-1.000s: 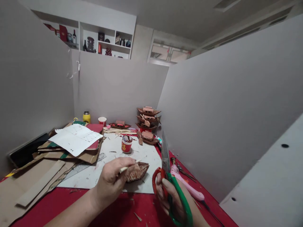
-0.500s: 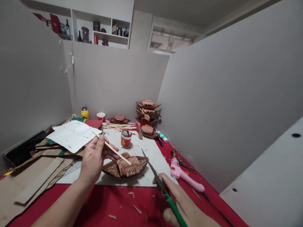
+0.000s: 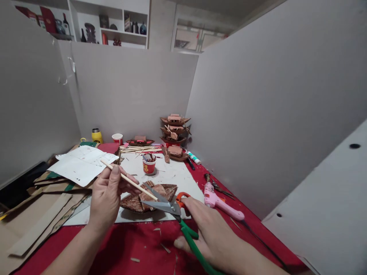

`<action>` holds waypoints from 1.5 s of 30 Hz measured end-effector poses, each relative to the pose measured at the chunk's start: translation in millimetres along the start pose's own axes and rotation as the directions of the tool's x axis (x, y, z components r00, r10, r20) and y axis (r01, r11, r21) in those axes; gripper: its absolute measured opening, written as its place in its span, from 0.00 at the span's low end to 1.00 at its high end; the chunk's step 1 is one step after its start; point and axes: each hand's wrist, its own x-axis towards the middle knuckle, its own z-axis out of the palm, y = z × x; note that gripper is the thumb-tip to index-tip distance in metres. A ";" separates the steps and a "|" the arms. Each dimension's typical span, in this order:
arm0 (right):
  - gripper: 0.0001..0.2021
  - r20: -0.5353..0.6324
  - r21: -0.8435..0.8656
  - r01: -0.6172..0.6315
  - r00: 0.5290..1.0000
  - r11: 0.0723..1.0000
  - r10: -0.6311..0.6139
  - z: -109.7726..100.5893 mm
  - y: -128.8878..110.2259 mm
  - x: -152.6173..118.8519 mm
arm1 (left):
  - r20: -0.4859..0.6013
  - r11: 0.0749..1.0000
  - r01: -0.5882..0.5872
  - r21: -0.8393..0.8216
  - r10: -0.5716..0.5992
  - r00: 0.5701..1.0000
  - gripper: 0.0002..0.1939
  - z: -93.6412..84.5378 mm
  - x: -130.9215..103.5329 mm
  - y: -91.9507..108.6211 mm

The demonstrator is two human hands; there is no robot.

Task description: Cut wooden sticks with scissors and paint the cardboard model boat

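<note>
Between its thumb and fingers my left hand (image 3: 107,193) pinches a thin pale wooden stick (image 3: 130,181), which slants down to the right. My right hand (image 3: 209,229) is wrapped round a pair of scissors (image 3: 173,209) with green and orange handles. The blades are spread, and the stick's lower end lies at the gap between them. Under the stick and blades a brown model boat (image 3: 130,203) rests on a white board (image 3: 169,175); its curved roof is partly covered by them.
A red paper cup (image 3: 149,167) stands behind the boat. Stacked model boats (image 3: 174,130) and thin sticks (image 3: 140,149) lie farther back. On the right is a pink glue gun (image 3: 223,208) with a cord. Cardboard and a white sheet (image 3: 82,164) pile up at left. Grey panels enclose the table.
My right hand has brought the scissors left and turned them, blades now spread at the stick's end. My left hand still holds the stick. The view has shifted slightly.
</note>
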 end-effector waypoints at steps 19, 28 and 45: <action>0.28 -0.060 -0.096 0.045 0.997 0.994 -0.051 0.6 6.4 0.1 | -0.034 0.995 0.022 0.093 -0.019 0.999 0.14 1.5 -5.5 -3.5; 0.30 -0.079 -0.105 0.063 0.994 0.992 -0.072 1.7 8.0 2.0 | -0.048 0.993 0.018 0.120 -0.013 0.999 0.15 2.3 -6.2 -6.4; 0.25 -0.054 -0.066 0.033 0.998 0.997 -0.037 0.8 5.4 -1.8 | -0.049 0.994 0.011 0.109 -0.006 0.999 0.14 5.4 -6.7 -7.0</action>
